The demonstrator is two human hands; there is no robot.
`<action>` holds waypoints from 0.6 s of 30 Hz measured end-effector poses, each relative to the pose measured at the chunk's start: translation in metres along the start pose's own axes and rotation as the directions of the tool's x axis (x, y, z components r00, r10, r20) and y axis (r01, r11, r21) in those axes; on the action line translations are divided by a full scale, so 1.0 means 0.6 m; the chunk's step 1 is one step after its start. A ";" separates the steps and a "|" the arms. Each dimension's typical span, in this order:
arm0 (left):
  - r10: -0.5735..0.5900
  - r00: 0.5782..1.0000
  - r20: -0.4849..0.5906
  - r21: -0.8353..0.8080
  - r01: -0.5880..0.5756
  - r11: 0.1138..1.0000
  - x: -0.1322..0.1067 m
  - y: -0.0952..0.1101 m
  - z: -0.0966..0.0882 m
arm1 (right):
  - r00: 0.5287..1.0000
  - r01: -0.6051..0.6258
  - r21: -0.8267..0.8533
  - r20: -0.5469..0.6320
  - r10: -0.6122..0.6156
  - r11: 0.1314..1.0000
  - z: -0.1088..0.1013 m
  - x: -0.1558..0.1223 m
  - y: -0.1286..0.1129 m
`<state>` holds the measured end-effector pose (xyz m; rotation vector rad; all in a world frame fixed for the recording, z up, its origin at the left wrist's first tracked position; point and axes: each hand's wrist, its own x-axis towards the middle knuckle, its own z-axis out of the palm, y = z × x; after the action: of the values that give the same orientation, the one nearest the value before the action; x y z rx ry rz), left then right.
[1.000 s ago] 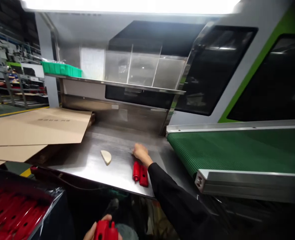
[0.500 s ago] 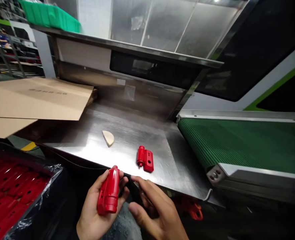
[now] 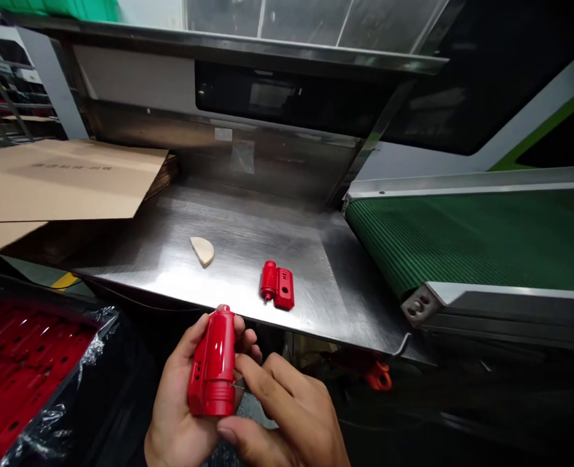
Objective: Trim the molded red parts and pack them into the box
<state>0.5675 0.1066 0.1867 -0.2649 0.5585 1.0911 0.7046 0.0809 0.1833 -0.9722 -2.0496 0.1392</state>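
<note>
My left hand (image 3: 174,395) is wrapped round a glossy red plastic part (image 3: 218,357), a ribbed cylinder joined to a flat side block with small holes. Its narrow tip points away from me. Close against the part's right side, my right hand (image 3: 287,408) pinches a thin metal blade-like piece (image 3: 239,384), mostly hidden by the fingers. The right thumb is by the lower end of the cylinder. A second red plastic part (image 3: 277,285) lies on the steel table (image 3: 248,220) beyond my hands. Left of it sits a cream half-round piece (image 3: 203,251).
Flat cardboard sheets (image 3: 72,181) are stacked on the table's left. A plastic-lined box (image 3: 96,353) of several red parts stands at lower left. A green conveyor belt (image 3: 481,240) runs along the right. Orange-handled tool (image 3: 379,376) hangs under the table edge.
My right hand has moved left and closed in on the red part, bringing the thin metal piece to its side. The left hand keeps its hold. The view has tilted downward.
</note>
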 end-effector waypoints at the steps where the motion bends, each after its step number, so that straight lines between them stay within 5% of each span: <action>1: -0.015 1.000 0.001 -0.005 0.015 1.000 -0.003 -0.002 0.002 | 1.000 0.012 -0.029 -0.018 -0.012 1.000 -0.001 0.001 -0.002; 8: -0.162 0.980 0.112 0.020 0.160 0.987 -0.009 -0.002 -0.006 | 0.993 -0.031 -0.168 -0.116 0.012 0.985 -0.001 -0.009 -0.018; 11: -0.204 0.962 0.180 0.017 0.204 0.979 -0.006 0.002 -0.014 | 0.997 -0.057 -0.185 -0.066 0.045 0.981 -0.006 -0.016 -0.019; 14: -0.196 0.950 0.242 0.016 0.198 0.980 -0.004 0.004 -0.016 | 1.000 0.001 -0.259 -0.010 -0.003 0.966 -0.015 -0.015 -0.017; 18: -0.124 0.964 0.237 0.015 0.124 0.992 -0.009 0.003 -0.003 | 0.995 0.042 -0.340 -0.072 -0.071 0.939 -0.016 -0.011 -0.017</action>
<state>0.5634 0.1024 0.1882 -0.1633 0.3235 0.9848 0.7079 0.0674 0.1895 -1.1038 -2.0605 -0.2903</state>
